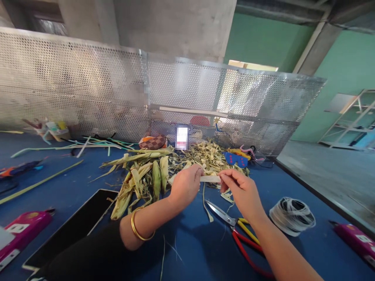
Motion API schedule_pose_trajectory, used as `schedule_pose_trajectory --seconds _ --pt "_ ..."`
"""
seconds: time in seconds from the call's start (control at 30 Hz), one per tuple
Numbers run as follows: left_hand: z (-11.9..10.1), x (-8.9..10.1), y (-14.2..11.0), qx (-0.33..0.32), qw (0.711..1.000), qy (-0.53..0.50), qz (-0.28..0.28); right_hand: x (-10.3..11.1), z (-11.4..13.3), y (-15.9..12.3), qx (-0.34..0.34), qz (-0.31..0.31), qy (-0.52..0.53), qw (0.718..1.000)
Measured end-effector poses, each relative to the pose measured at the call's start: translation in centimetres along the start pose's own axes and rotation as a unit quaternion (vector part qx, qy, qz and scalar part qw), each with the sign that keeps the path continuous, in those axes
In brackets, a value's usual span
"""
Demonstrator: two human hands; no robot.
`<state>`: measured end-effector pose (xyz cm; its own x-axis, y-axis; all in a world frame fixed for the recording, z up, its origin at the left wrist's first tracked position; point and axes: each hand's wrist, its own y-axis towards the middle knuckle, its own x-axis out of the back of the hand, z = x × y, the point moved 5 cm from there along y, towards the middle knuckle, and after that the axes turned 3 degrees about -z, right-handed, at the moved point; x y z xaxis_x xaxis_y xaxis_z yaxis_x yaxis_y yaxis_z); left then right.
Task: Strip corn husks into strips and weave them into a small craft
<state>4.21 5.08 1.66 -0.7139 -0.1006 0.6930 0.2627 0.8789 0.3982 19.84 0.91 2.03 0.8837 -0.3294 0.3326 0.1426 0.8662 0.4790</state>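
Note:
Both my hands hold one pale strip of corn husk [210, 178] stretched between them above the blue table [73, 183]. My left hand [185, 185] pinches its left end, and a gold bangle sits on that wrist. My right hand [241, 190] pinches the right end with thumb and forefinger. Just behind the hands lies a heap of corn husks and cobs [152, 175]. Below my right hand lie scissors [234, 226] with red and yellow handles, blades pointing left.
A coil of white cord [292, 216] lies right of the scissors. A dark tray [79, 224] sits at the lower left. Pink tools lie at the left edge [20, 230] and right edge [356, 239]. A perforated metal screen [117, 89] closes off the back of the table.

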Motion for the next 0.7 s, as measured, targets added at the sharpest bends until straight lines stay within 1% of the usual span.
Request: schedule_pose_trajectory --seconds 0.07,0.1,0.23,0.3,0.43,0.5,0.6,0.7 --pt "0.1 0.3 0.2 0.006 1.0 -0.006 -0.004 0.1 -0.3 0.1 -0.006 -0.022 0.011 1.0" --pt "0.1 0.3 0.2 0.008 1.0 -0.008 -0.006 0.1 -0.5 0.1 -0.01 -0.021 0.016 1.0" --pt "0.2 0.5 0.3 0.012 1.0 -0.005 -0.011 -0.9 -0.8 0.0 -0.019 0.044 0.037 0.998" --pt "0.2 0.4 0.2 0.012 1.0 0.007 -0.01 -1.2 -0.6 -0.2 -0.016 0.057 0.037 0.998" --pt "0.1 0.3 0.1 0.009 0.999 0.036 -0.005 -1.0 -0.2 -0.4 0.004 0.02 0.029 0.999" --pt "0.1 0.2 0.0 0.005 0.999 0.04 -0.005 -1.0 -0.1 -0.4 0.016 0.012 0.025 1.0" --pt "0.2 0.0 0.1 0.002 1.0 0.021 0.005 -0.9 -0.2 -0.5 0.035 0.001 0.012 0.999" --pt "0.3 -0.2 0.1 0.003 1.0 -0.014 0.021 -0.6 0.2 -0.5 0.08 -0.004 -0.016 0.997"
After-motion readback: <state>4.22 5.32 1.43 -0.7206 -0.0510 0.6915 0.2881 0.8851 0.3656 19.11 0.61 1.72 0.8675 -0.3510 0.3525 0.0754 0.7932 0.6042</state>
